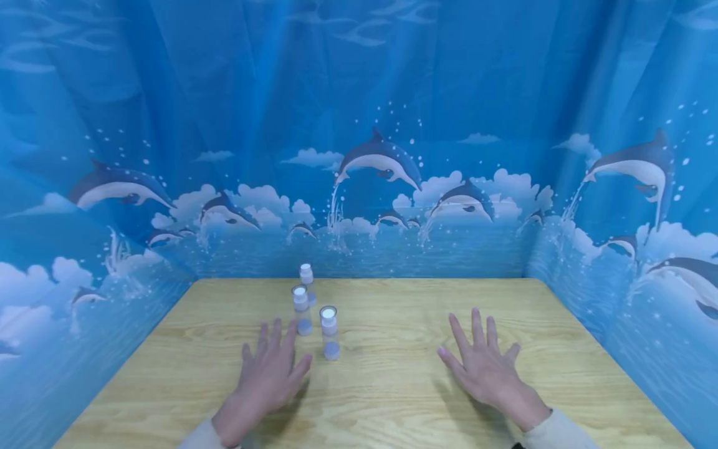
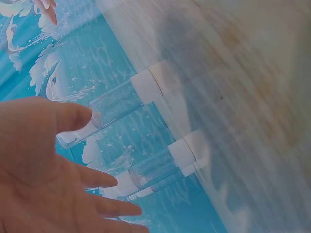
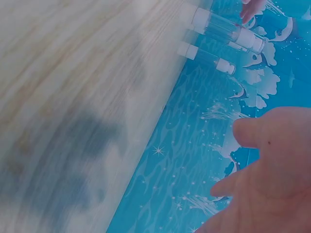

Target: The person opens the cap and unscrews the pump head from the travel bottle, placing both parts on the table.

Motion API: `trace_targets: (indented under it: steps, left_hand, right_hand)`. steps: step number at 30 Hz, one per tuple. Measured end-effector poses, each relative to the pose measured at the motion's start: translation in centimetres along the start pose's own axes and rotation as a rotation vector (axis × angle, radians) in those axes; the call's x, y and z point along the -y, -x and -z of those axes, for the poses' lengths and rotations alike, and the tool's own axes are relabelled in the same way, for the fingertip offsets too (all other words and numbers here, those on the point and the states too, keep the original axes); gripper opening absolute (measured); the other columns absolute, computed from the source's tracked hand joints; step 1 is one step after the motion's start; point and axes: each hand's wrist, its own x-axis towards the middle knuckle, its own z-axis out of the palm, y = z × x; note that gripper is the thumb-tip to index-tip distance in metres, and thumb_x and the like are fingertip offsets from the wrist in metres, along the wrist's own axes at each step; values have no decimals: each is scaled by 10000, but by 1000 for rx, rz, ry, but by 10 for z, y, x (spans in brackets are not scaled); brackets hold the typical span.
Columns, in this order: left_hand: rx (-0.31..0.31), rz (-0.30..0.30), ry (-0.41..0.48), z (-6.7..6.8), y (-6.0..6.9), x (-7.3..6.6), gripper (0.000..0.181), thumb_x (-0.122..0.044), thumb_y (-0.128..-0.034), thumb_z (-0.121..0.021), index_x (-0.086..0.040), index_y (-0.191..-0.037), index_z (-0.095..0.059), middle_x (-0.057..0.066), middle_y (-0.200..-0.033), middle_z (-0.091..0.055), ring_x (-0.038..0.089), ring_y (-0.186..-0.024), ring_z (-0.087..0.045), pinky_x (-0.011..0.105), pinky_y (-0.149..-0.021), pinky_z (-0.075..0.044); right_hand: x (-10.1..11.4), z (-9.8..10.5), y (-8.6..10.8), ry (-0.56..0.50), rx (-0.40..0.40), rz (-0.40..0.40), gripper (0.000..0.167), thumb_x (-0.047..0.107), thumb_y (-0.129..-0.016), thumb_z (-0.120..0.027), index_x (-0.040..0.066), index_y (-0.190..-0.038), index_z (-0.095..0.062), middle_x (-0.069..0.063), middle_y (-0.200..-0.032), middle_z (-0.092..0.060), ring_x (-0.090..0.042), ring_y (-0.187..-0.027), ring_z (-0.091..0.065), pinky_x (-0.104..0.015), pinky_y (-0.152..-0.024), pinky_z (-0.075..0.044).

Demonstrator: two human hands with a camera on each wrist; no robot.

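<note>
Three small clear bottles with white tops and white bases stand upright left of the table's middle. The nearest bottle [image 1: 330, 333] is just right of my left hand [image 1: 270, 371]. A second bottle [image 1: 302, 310] stands behind that hand's fingertips, and the farthest bottle [image 1: 306, 275] is partly hidden by it. My left hand holds nothing, its fingers spread above the table, with the thumb near the closest bottle. Over on the right, my right hand [image 1: 487, 363] is also spread and holds nothing, well apart from the bottles. The right wrist view shows the bottles [image 3: 209, 58] far off.
The light wood-grain table [image 1: 392, 399] carries the bottles. A blue curtain [image 1: 359, 81] printed with dolphins, clouds and water stands along its back edge and both sides. Shadows of the hands fall on the wood.
</note>
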Motion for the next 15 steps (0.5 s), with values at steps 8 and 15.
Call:
trace_targets:
  steps: [8,15]
  left_hand:
    - [-87,-66,189,-5,-20,-1,691,-336,-900,-752,-17,-1465,-516,243,-1443,-593,445,-1297,-593,629,-1019,-523]
    - [-15,-77,398,-12,-37,1,672,-266,-825,-849,-7,-1387,-587,212,-1370,-654,399,-1231,-643,575,-1036,-530]
  right_hand:
    - [1,-1,-7,-40,-200,133,620,372,-1017,-618,59,-1526,-448,-380,-1566,-360,-646,-1415,-343,-826,-982,-396]
    - [5,5,-24,-151,-163,195,413,214,-972,-690,36,-1340,-628,-284,-1405,-599,-496,-1261,-593,-657,-1004,-509]
